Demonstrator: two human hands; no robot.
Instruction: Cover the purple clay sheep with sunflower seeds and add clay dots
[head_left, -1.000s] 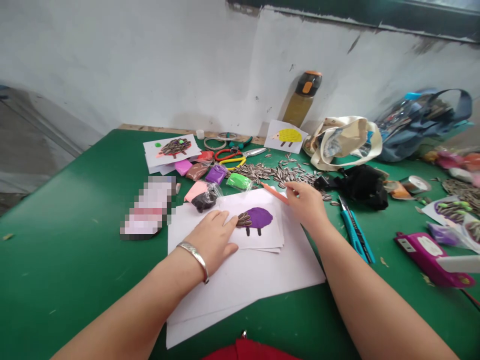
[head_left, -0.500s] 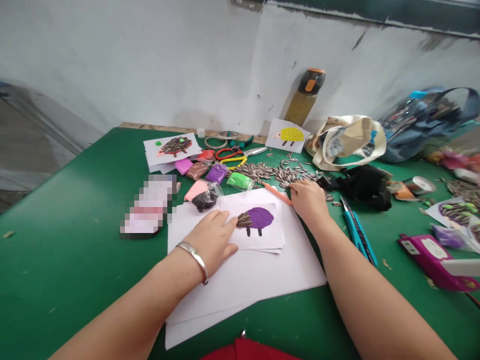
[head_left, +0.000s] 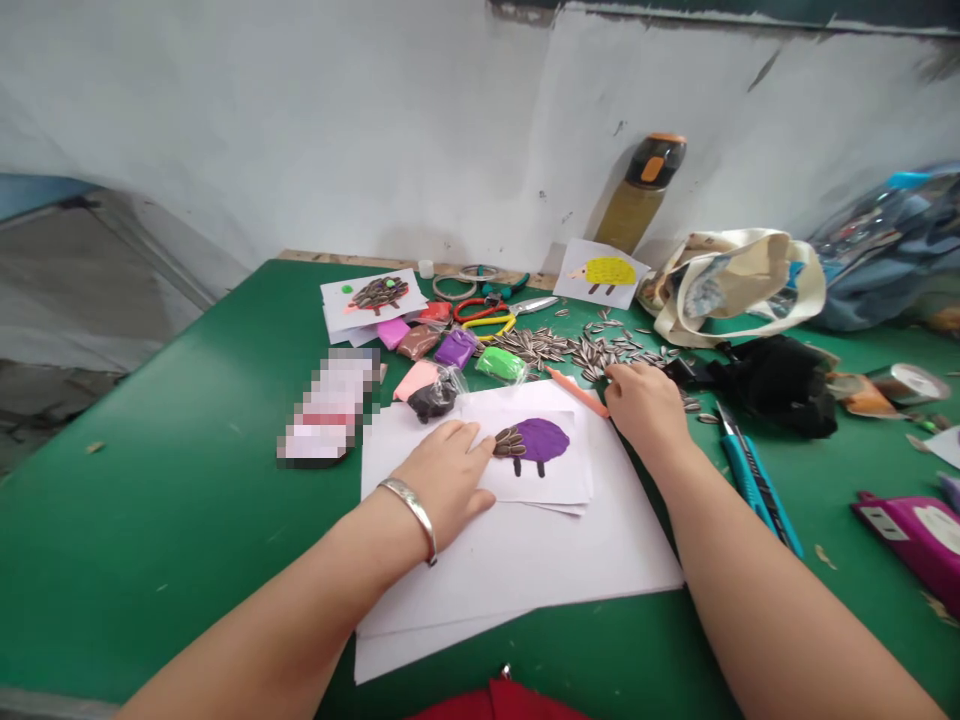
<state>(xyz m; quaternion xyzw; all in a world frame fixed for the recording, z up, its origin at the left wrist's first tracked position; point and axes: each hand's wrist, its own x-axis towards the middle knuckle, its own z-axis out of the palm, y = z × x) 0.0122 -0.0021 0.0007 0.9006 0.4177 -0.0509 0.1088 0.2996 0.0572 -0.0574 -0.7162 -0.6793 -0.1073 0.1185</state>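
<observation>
My left hand (head_left: 446, 478), a silver bangle at its wrist, lies flat with fingers stretched on the left side of a small white card (head_left: 559, 485). On that card is a purple clay animal shape (head_left: 546, 441) with two black legs. Several striped sunflower seeds (head_left: 509, 442) overlap on the shape's left end, beside my left fingertips. My right hand (head_left: 643, 408) is at the edge of a loose pile of sunflower seeds (head_left: 600, 352), fingers curled together. Its fingertips are partly hidden, so what they pinch does not show. Close to them lies an orange stick-like tool (head_left: 576, 391).
Larger white sheets (head_left: 480, 590) lie under the card. Bagged clay (head_left: 501, 364), yellow-handled scissors (head_left: 491, 323) and a phone-like blurred object (head_left: 330, 408) are around. At right lie a teal utility knife (head_left: 757, 485) and black cloth (head_left: 780, 385). A bottle (head_left: 641, 195) stands by the wall.
The camera view has swung slightly left, so everything appears farther right. Both hands keep nearly the same places relative to the card and the seed pile.
</observation>
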